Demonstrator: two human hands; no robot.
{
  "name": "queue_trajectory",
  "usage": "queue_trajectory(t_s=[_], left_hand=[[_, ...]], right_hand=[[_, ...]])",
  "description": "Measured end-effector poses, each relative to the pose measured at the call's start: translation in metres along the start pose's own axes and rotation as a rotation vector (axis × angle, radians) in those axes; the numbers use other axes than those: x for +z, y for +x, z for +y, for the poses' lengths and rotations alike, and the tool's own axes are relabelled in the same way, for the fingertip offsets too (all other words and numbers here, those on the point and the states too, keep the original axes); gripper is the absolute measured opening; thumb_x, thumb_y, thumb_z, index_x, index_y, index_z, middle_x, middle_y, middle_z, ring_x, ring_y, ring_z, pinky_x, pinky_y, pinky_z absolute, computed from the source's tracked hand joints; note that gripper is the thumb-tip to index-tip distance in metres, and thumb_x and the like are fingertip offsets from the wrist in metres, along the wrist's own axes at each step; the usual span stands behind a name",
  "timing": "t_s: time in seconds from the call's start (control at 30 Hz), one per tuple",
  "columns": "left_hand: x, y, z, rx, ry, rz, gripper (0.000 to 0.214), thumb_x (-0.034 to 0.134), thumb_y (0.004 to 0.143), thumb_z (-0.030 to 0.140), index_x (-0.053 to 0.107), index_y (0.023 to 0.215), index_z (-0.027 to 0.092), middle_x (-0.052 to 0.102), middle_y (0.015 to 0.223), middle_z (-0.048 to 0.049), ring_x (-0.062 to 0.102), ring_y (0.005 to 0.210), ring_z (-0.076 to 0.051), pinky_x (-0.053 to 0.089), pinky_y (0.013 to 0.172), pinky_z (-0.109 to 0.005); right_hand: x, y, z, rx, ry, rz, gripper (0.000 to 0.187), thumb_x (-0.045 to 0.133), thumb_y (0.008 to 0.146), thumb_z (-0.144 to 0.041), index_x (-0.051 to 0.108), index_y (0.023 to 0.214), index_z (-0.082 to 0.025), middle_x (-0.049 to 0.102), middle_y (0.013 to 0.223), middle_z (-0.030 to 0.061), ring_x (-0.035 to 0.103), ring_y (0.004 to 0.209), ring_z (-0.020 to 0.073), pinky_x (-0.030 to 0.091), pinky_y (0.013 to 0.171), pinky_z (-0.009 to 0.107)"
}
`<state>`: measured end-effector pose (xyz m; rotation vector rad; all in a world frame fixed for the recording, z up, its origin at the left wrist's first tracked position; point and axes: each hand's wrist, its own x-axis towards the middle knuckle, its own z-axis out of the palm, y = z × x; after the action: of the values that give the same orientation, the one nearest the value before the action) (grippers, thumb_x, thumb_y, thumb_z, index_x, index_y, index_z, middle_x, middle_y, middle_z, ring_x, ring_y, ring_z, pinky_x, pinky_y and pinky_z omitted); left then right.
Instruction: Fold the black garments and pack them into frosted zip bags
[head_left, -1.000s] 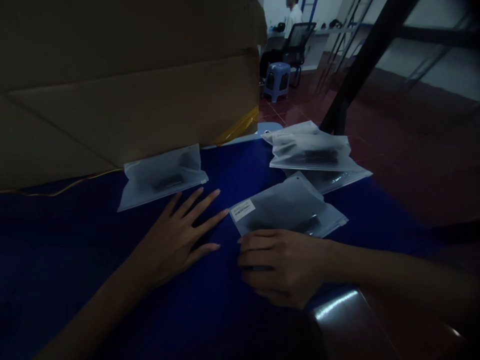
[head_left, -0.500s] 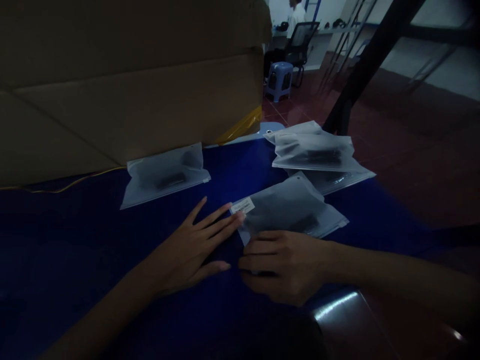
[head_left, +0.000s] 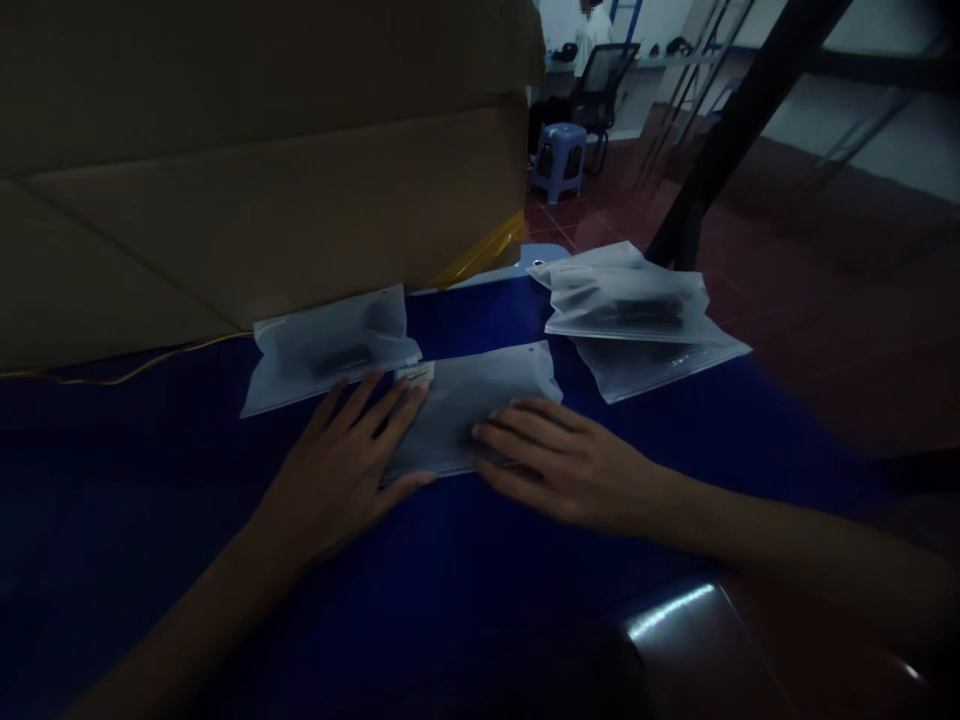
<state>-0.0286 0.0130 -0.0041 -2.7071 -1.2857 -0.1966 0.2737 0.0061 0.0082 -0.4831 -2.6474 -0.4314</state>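
Note:
A frosted plastic zip bag point(head_left: 480, 390) lies flat on the blue tabletop point(head_left: 450, 560), with a small white label point(head_left: 417, 373) at its upper left corner. My left hand point(head_left: 337, 475) rests with spread fingers over the bag's left end, the fingertips near the label. On the right part of the same bag lies my right hand point(head_left: 547, 455), its fingers stretched out and covering whatever dark item is inside. Just beyond my left fingertips is another frosted bag point(head_left: 322, 350) with a dark object in it.
A large cardboard box point(head_left: 262, 200) with yellow tape point(head_left: 484, 255) stands along the back left. More frosted bags point(head_left: 630, 300) are piled at the back right edge. Farther off are a blue stool point(head_left: 559, 160), a seated person point(head_left: 596, 35) and a black slanted post point(head_left: 739, 130).
The labelled bag has moved left and slightly away from me, beside the left bag. Both hands shifted with it; my right hand's curled fingers have straightened onto the bag.

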Motion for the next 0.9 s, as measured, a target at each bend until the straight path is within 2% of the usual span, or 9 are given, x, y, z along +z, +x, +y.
queue_trajectory(t_s=[0.1, 0.17, 0.23, 0.3, 0.4, 0.5, 0.63, 0.77, 0.9], left_hand=[[0.004, 0.0, 0.001, -0.06, -0.005, 0.005, 0.088, 0.028, 0.101, 0.076, 0.018, 0.167, 0.02, 0.043, 0.163, -0.0141, 0.03, 0.155, -0.041, 0.034, 0.12, -0.063], [0.004, 0.001, 0.002, -0.074, -0.01, 0.021, 0.089, 0.03, 0.1, 0.076, 0.021, 0.167, 0.018, 0.044, 0.162, -0.016, 0.032, 0.154, -0.042, 0.037, 0.119, -0.062], [0.002, 0.002, 0.004, -0.06, -0.006, 0.067, 0.083, 0.034, 0.103, 0.07, 0.022, 0.166, 0.017, 0.045, 0.161, -0.0178, 0.039, 0.15, -0.041, 0.04, 0.118, -0.06], [-0.003, 0.002, 0.008, -0.02, -0.009, 0.124, 0.075, 0.039, 0.107, 0.059, 0.021, 0.167, 0.019, 0.046, 0.16, -0.017, 0.045, 0.147, -0.038, 0.044, 0.116, -0.056], [-0.013, 0.002, 0.019, 0.105, -0.035, 0.191, 0.072, 0.052, 0.106, 0.049, 0.023, 0.166, 0.022, 0.052, 0.157, -0.0131, 0.053, 0.142, -0.033, 0.049, 0.113, -0.049], [-0.021, 0.001, 0.032, 0.232, -0.027, 0.266, 0.067, 0.063, 0.102, 0.039, 0.037, 0.16, 0.02, 0.06, 0.149, -0.0113, 0.06, 0.135, -0.029, 0.05, 0.112, -0.043], [-0.019, 0.002, 0.039, 0.278, -0.013, 0.323, 0.043, 0.061, 0.101, 0.016, 0.057, 0.144, 0.015, 0.067, 0.141, -0.0104, 0.062, 0.133, -0.025, 0.051, 0.113, -0.039], [-0.014, 0.003, 0.036, 0.275, -0.012, 0.387, 0.039, 0.061, 0.101, 0.011, 0.06, 0.14, 0.014, 0.068, 0.139, -0.0104, 0.064, 0.132, -0.024, 0.055, 0.111, -0.04], [-0.014, 0.004, 0.038, 0.316, -0.048, 0.399, 0.039, 0.064, 0.099, 0.009, 0.061, 0.138, 0.013, 0.069, 0.138, -0.0092, 0.064, 0.132, -0.022, 0.055, 0.112, -0.04]], right_hand=[[-0.004, -0.003, 0.006, 0.308, -0.123, -0.162, 0.055, 0.052, 0.091, 0.001, 0.052, 0.145, -0.011, 0.056, 0.148, 0.0211, 0.056, 0.131, 0.0349, 0.053, 0.104, 0.056], [-0.005, -0.005, 0.011, 0.456, -0.147, -0.239, 0.065, 0.048, 0.084, 0.006, 0.048, 0.147, -0.011, 0.052, 0.15, 0.023, 0.063, 0.119, 0.0347, 0.061, 0.089, 0.051], [-0.004, -0.007, 0.013, 0.501, -0.114, -0.26, 0.067, 0.045, 0.083, 0.007, 0.047, 0.147, -0.012, 0.054, 0.148, 0.0215, 0.068, 0.106, 0.03, 0.063, 0.072, 0.039], [-0.002, -0.008, 0.013, 0.469, -0.055, -0.212, 0.061, 0.043, 0.086, 0.006, 0.048, 0.144, -0.012, 0.057, 0.144, 0.0195, 0.07, 0.098, 0.0247, 0.061, 0.064, 0.032], [-0.002, -0.007, 0.009, 0.329, 0.024, -0.022, 0.044, 0.041, 0.093, 0.004, 0.055, 0.132, -0.01, 0.066, 0.13, 0.0156, 0.071, 0.093, 0.0185, 0.062, 0.066, 0.027], [-0.003, -0.004, 0.003, 0.137, 0.109, 0.159, 0.026, 0.048, 0.098, -0.001, 0.063, 0.117, -0.008, 0.072, 0.114, 0.0123, 0.07, 0.081, 0.0137, 0.061, 0.066, 0.025], [0.0, 0.0, -0.003, -0.039, 0.161, 0.276, 0.013, 0.058, 0.098, -0.007, 0.07, 0.096, -0.012, 0.077, 0.1, 0.0069, 0.066, 0.068, 0.0091, 0.058, 0.058, 0.02], [0.003, 0.003, -0.008, -0.08, 0.15, 0.368, 0.013, 0.064, 0.094, -0.007, 0.072, 0.085, -0.012, 0.079, 0.093, 0.0065, 0.069, 0.069, 0.0103, 0.059, 0.059, 0.02], [0.002, 0.007, -0.012, -0.057, 0.135, 0.356, 0.017, 0.063, 0.093, -0.006, 0.073, 0.081, -0.012, 0.079, 0.089, 0.0058, 0.069, 0.068, 0.0107, 0.059, 0.058, 0.02]])
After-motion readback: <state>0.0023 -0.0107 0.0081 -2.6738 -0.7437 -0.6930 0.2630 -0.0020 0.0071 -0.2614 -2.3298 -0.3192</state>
